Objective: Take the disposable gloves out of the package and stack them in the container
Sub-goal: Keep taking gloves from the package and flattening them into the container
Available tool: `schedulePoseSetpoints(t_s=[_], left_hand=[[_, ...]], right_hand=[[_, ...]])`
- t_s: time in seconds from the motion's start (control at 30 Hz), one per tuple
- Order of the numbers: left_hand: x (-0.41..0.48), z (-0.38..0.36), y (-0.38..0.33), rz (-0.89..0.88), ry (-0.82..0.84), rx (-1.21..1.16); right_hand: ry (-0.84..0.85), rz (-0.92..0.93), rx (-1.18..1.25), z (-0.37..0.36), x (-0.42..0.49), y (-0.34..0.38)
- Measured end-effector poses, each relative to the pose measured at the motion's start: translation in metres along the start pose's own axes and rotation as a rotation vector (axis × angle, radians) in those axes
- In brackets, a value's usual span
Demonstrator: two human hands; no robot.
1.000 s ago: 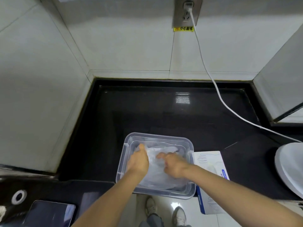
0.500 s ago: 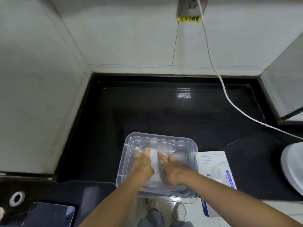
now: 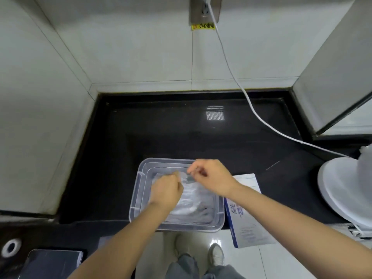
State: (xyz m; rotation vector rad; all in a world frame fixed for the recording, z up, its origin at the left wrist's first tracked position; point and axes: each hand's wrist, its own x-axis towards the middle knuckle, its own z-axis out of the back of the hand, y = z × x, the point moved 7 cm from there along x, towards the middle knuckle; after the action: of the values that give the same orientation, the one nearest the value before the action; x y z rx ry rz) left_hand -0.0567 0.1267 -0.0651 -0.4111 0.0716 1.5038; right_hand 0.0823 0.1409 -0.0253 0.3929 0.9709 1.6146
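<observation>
head view: pinching the far edge of the gloves (image 3: 193, 202) with the curled fingers of the left hand (image 3: 167, 190) and right hand (image 3: 211, 178). holding them low inside the clear container (image 3: 141, 200), at the table's (image 3: 161, 127) near edge. sitting just left of the package (image 3: 247, 218), with the package jutting past that edge.

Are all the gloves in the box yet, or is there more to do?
Probably not finished. A pile of gloves already lies in the clear container. The left hand and right hand pinch the top glove over it. The package lies beside the container; how many remain inside is hidden.
</observation>
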Motion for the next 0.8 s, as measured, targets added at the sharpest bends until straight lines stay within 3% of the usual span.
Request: schedulePoseSetpoints(t_s=[0.13,0.2,0.3,0.37,0.5,0.63,0.7,0.8], left_hand=[[-0.011,0.03,-0.064,-0.143,-0.111,-0.193],[-0.02,0.033,-0.1,-0.223,-0.108,-0.257],[-0.036,0.017,-0.149,-0.332,-0.015,-0.308],[-0.044,-0.002,-0.172,-0.345,0.085,-0.3],[-0.049,-0.045,-0.186,-0.223,0.293,-0.277],[-0.052,-0.068,-0.181,-0.152,0.37,-0.146],[-0.051,-0.072,-0.18,-0.147,0.38,-0.143],[-0.052,-0.076,-0.179,-0.143,0.402,-0.124]], right_hand=[[-0.192,-0.098,-0.092,0.059,-0.033,-0.045],[-0.096,-0.21,-0.268,0.064,-0.051,-0.072],[0.203,-0.321,-0.612,0.048,-0.084,-0.103],[0.242,-0.345,-0.673,0.039,-0.096,-0.113],[0.089,-0.316,-0.664,0.034,-0.103,-0.122],[-0.021,-0.28,-0.599,0.04,-0.103,-0.13],[-0.036,-0.283,-0.465,0.041,-0.102,-0.138],[-0.036,-0.295,-0.063,0.043,-0.108,-0.146]])
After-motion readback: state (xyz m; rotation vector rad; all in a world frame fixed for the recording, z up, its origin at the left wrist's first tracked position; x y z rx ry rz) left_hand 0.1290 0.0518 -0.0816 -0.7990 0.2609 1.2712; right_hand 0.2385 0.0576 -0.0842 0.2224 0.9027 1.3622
